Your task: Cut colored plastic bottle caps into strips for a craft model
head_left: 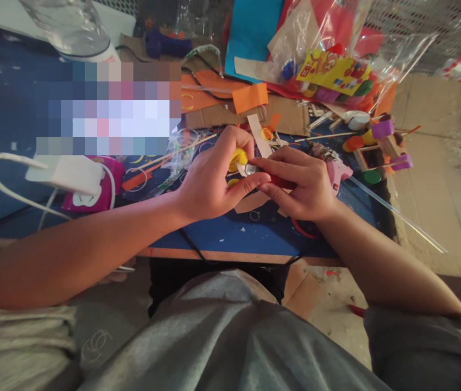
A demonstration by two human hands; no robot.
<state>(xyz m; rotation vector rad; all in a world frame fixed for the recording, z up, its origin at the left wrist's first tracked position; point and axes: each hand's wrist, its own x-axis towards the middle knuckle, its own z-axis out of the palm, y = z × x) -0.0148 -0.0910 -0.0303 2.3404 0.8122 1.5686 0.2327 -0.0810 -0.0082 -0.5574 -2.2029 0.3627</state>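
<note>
My left hand (214, 176) is curled over the blue table (246, 236), its fingers pinched round a yellow bottle cap (238, 158). My right hand (301, 184) meets it from the right, fingers closed on a red object (281, 182) whose small silvery tip touches the cap. Both hands work close together just above the tabletop. A pink glue gun (338, 171) lies right behind my right hand.
Orange paper (250, 96), cardboard scraps (291, 117) and a plastic bag of coloured items (332, 70) crowd the back. A small cardboard cart with purple caps (385, 144) sits at right. A white charger (65, 174) on a pink object lies left. A clear stick (397, 214) juts off the table.
</note>
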